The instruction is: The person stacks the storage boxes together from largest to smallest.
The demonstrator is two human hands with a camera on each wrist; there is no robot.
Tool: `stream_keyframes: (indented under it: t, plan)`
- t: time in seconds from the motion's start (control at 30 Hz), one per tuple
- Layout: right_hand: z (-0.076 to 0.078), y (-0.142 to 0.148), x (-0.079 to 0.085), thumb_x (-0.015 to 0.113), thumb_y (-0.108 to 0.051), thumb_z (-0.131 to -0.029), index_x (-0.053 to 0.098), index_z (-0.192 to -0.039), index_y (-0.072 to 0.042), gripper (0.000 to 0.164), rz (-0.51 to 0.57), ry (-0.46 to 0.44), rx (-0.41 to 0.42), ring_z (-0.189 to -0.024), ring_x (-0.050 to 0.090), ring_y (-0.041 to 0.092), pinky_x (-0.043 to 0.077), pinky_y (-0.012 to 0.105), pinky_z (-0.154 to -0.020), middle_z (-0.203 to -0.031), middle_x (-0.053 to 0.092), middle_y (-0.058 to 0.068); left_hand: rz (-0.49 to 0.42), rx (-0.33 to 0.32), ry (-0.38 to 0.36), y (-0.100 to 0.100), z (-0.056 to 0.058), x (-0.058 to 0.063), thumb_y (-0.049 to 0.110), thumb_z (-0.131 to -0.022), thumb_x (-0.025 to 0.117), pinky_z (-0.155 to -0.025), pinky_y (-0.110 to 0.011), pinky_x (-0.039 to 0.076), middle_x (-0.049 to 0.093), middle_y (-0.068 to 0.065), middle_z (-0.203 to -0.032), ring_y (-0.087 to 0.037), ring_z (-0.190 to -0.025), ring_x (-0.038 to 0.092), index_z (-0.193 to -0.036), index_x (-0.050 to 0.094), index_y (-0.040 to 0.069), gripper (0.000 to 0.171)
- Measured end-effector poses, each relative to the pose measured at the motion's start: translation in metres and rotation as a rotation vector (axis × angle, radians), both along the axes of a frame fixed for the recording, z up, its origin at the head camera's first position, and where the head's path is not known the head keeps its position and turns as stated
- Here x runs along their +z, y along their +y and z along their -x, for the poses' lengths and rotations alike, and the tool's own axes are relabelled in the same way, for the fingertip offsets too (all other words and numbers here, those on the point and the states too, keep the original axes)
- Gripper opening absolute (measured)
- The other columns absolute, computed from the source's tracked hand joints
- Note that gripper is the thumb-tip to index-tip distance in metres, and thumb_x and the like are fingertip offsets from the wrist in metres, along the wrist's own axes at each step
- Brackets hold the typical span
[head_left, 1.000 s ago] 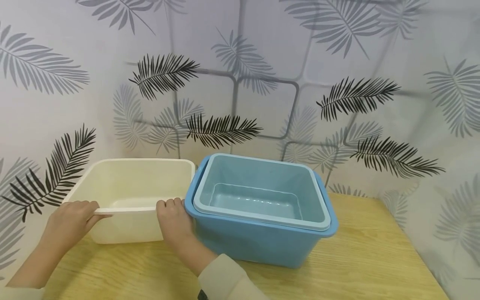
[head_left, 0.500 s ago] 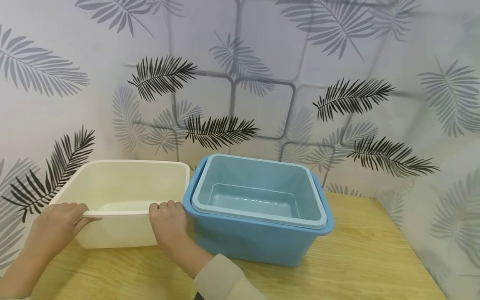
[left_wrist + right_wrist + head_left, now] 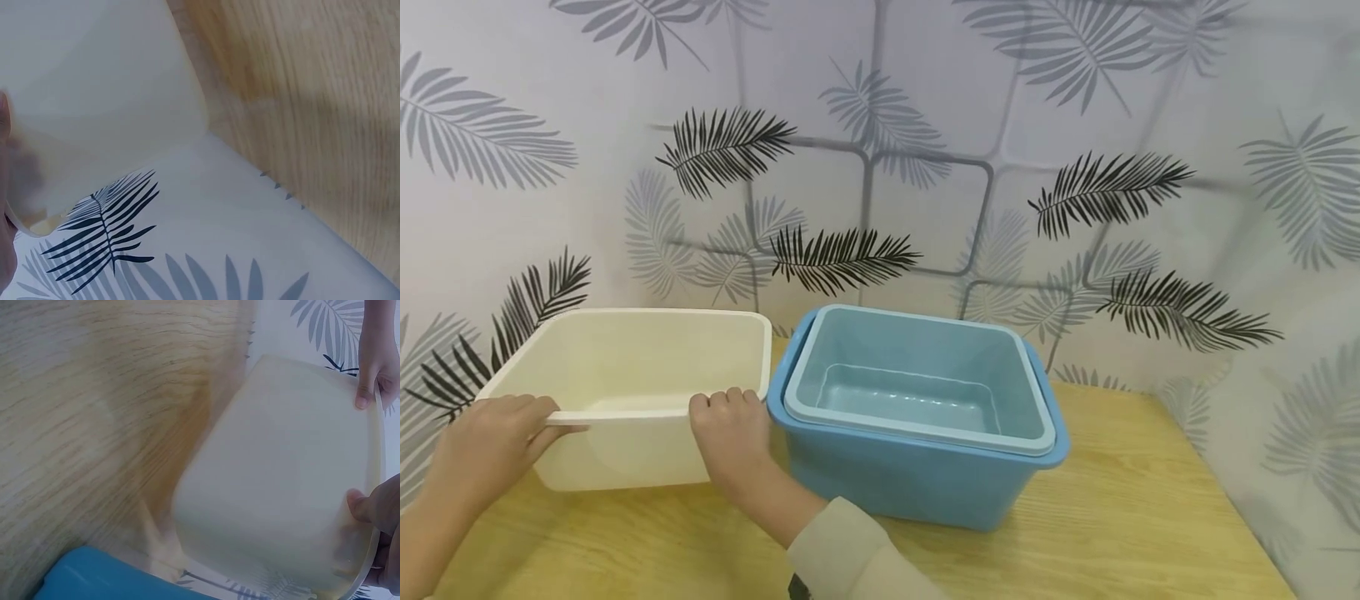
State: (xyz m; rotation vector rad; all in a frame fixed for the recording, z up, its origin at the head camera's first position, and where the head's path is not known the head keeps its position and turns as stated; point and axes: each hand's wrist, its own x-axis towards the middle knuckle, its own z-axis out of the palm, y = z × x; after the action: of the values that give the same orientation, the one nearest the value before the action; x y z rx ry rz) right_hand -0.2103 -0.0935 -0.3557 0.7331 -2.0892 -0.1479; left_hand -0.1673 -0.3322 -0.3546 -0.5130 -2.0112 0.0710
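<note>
A cream plastic basin (image 3: pixel 640 454) stands at the left of the table in the head view. My left hand (image 3: pixel 493 437) grips the left end of its near rim, thumb below and fingers over the edge. Toward the right end of that same rim, my right hand (image 3: pixel 730 433) holds on with curled fingers. The right wrist view shows both thumbs pressed against the outer wall of the basin (image 3: pixel 275 469). Right beside my right hand is a blue basin (image 3: pixel 895 492), with a lighter blue basin (image 3: pixel 917 333) nested inside it.
Pale wood table (image 3: pixel 1135 500) runs under everything, its right edge slanting off toward the front. Behind it rises a wall covering (image 3: pixel 925 100) with a grey and black leaf print, close to the backs of the basins.
Both hands have moved left with the cream basin, widening the space between it and the blue basins. The blue basins have stayed in place.
</note>
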Motion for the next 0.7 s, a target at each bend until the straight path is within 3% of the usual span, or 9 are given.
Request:
stream_keyframes:
  t: [0.47, 0.7]
  plan:
    - [0.008, 0.005, 0.029, 0.066, -0.009, -0.073, 0.049, -0.058, -0.022, 0.026, 0.055, 0.119, 0.038, -0.048, 0.038, 0.005, 0.027, 0.018, -0.047, -0.051, 0.049, -0.01, -0.012, 0.035, -0.006, 0.0, 0.005, 0.027, 0.063, -0.086, 0.023, -0.036, -0.018, 0.017, 0.033, 0.007, -0.042, -0.002, -0.043, 0.018, -0.057, 0.046, 0.007, 0.067]
    - [0.011, 0.008, 0.038, 0.064, -0.008, -0.074, 0.05, -0.058, -0.022, 0.026, 0.062, 0.128, 0.028, -0.048, 0.036, 0.004, 0.029, 0.016, -0.047, -0.052, 0.05, -0.01, 0.01, 0.025, -0.011, 0.002, 0.009, 0.039, 0.061, -0.087, 0.023, -0.037, -0.018, 0.019, 0.035, 0.006, -0.042, -0.003, -0.043, 0.018, -0.058, 0.048, 0.006, 0.068]
